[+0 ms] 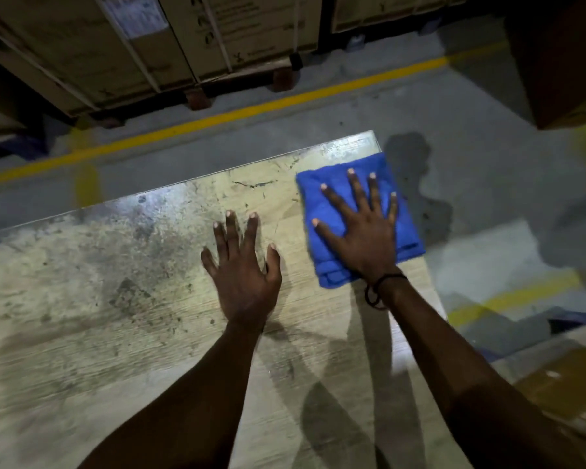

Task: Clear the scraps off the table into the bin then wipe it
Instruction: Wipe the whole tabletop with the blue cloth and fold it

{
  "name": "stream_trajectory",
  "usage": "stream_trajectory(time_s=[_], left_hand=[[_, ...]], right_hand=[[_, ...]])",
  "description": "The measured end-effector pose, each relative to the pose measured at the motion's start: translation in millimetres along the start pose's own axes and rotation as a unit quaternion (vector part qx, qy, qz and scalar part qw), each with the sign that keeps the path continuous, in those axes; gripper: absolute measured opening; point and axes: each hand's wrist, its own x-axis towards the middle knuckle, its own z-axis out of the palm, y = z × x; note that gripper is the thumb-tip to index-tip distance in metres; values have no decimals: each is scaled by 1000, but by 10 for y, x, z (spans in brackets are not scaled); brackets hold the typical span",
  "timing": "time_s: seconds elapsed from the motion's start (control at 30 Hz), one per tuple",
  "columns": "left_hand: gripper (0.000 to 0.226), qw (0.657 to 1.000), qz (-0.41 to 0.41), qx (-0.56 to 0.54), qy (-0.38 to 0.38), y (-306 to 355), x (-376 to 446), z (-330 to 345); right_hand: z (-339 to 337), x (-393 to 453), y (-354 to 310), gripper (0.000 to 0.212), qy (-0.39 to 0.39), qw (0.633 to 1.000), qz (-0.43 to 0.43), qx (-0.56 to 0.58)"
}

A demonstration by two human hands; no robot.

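1. Worktop (82, 299): stained, no scraps visible.
2. Left hand (242, 265): fingers spread, flat on worktop, grasping nothing.
3. Right hand (362, 231): splayed, pressing folded blue cloth (322, 198) at far right corner; the cloth is probably soft and light, best driven under a flat palm.

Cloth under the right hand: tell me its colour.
The cloth is bright blue, shown in the head view.

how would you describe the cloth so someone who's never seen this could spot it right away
Start at the worn wooden table and go to its far right corner. The cloth lies folded there, with the right hand pressed flat on it, fingers spread. It is bright blue, the only vivid thing on the pale, stained tabletop; the left hand beside it rests on bare wood.
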Motion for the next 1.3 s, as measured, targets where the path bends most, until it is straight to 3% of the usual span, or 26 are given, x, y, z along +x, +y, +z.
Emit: stream_trajectory(time_s=[0.1,0.23,0.43,0.6,0.77,0.87,1.0,1.13,1.3], left_hand=[[68,1000,-3,2,-7,-2,0,-4],[67,1000,0,2,8,-1,-12,-7],[67,1000,-2,-1,2,-8,-4,-8],[68,1000,-3,1,-11,18,-4,-39],[67,1000,-1,8,-5,20,-15,-36],[66,1000,-1,2,-1,10,-13,-24],[67,1000,7,-2,7,-13,-20,-20],[65,1000,8,-5,1,2,-21,-22],[65,1000,13,2,8,-17,-30,-9]], right_hand=[[-68,522,190,72,-24,997,67,27],[15,961,-26,73,-36,995,81,38],[109,329,-314,69,-13,997,-79,9],[-52,237,199,69,-10,999,31,8],[-13,782,-22,72,-34,996,74,43],[99,654,-320,72,-27,999,28,13],[40,-251,-371,68,-7,997,-73,17],[-134,-896,142,69,-6,1000,10,-11],[-139,-376,230,70,-14,995,99,12]])
